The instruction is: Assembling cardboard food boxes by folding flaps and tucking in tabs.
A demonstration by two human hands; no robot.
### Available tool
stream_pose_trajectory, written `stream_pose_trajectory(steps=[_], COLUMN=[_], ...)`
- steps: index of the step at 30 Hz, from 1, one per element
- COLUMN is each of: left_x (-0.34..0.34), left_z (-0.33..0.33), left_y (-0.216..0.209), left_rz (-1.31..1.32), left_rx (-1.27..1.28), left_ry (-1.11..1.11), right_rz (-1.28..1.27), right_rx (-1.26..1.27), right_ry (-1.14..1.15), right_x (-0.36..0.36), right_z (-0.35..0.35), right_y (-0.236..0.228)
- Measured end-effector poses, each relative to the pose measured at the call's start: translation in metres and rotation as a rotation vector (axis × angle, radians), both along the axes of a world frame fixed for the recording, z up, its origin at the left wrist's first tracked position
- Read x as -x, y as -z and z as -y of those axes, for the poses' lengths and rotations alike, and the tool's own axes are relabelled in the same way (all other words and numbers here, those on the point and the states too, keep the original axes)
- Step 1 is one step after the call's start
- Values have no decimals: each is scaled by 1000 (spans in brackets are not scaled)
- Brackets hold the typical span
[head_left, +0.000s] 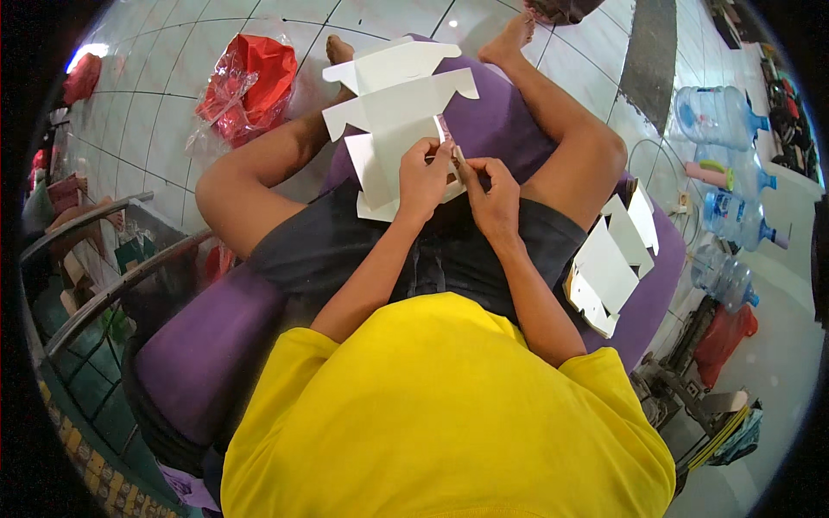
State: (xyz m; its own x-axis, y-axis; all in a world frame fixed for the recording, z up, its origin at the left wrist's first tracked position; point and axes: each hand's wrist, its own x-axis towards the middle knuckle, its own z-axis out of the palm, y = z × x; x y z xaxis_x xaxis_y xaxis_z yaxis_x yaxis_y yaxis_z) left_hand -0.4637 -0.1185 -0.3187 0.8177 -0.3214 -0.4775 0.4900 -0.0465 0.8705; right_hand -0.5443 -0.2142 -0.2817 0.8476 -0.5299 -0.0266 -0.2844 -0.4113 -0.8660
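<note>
An unfolded white cardboard box (397, 108) lies across my lap and the purple seat, its flaps spread out to the sides and far end. At its near right edge, my left hand (423, 180) pinches a side flap with thumb and fingers. Close beside it, my right hand (494, 197) grips the same edge, its fingers closed on the raised flap. The fingertips of both hands nearly meet there and partly hide the fold. A printed strip shows on the flap's outer side just beyond the fingers.
More white cardboard boxes (609, 268) lie on the purple seat (661, 289) by my right thigh. A red plastic bag (250, 86) rests on the tiled floor at the far left. Several clear water jugs (712, 110) stand along the right. A metal rail (104, 298) runs at the left.
</note>
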Motion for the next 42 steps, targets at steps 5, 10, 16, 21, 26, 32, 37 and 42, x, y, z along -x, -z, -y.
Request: stream_pose_trajectory(steps=[5, 10, 16, 21, 26, 32, 37, 42], left_x=[0, 6, 8, 8, 3, 5, 9, 14], left_z=[-2, -17, -10, -3, -3, -2, 1, 5], left_y=[-14, -5, -6, 2, 2, 8, 7, -2], left_rz=[-100, -25, 45, 169, 246, 337, 498, 481], left_rx=[74, -20, -121, -154, -247, -218, -212, -180], left_ry=[2, 87, 87, 69, 107, 131, 141, 145], right_rz=[98, -57, -146, -198, -210, -351, -548, -500], right_rx=[-8, -104, 77, -73, -222, -262, -401, 546], right_ry=[-126, -26, -175, -238, -183, -260, -261, -397], right_x=[-7, -50, -110, -96, -86, -69, -72, -72], right_z=[16, 61, 86, 59, 42, 56, 65, 46], right_y=[12, 11, 23, -9, -21, 13, 11, 10])
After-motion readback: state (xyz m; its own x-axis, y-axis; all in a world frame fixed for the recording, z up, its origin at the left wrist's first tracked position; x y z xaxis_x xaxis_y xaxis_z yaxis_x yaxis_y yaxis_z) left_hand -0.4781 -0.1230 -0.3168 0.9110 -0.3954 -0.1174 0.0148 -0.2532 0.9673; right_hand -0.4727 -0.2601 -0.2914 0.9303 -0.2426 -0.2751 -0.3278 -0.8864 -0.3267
